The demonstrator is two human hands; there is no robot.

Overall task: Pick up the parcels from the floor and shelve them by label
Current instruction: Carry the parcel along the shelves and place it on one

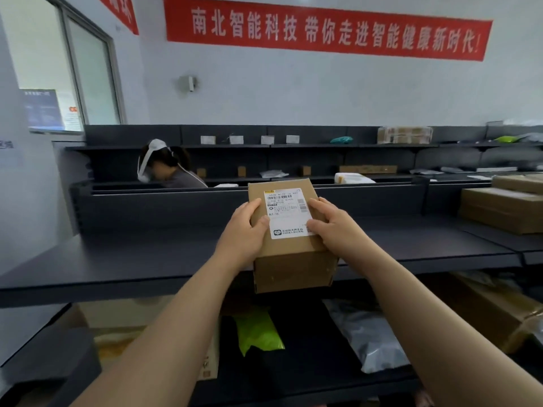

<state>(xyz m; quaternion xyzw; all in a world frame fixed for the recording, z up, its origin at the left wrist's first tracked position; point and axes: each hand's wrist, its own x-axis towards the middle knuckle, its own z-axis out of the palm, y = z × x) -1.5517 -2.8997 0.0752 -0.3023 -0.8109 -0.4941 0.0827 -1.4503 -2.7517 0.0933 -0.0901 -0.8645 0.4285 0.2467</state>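
Now both hands, left [245, 230] and right [330, 227], clasp the parcel [289, 230] between them.

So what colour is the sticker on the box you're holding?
The sticker on the box is white with black print, head view.

With the parcel [289, 230] as clock centre, it is held before the front edge of the near shelf [132, 259], the left hand [245, 230] at 9 o'clock and the right hand [329, 227] at 3 o'clock. Stacked cartons [502, 207] lie on that shelf at 3 o'clock. On the lower shelf [311, 386], a small bag [258, 330] lies at 6 o'clock and a larger bag [367, 339] at 5 o'clock. A person [167, 168] is behind the near shelf at 11 o'clock, before the far rack [293, 146].
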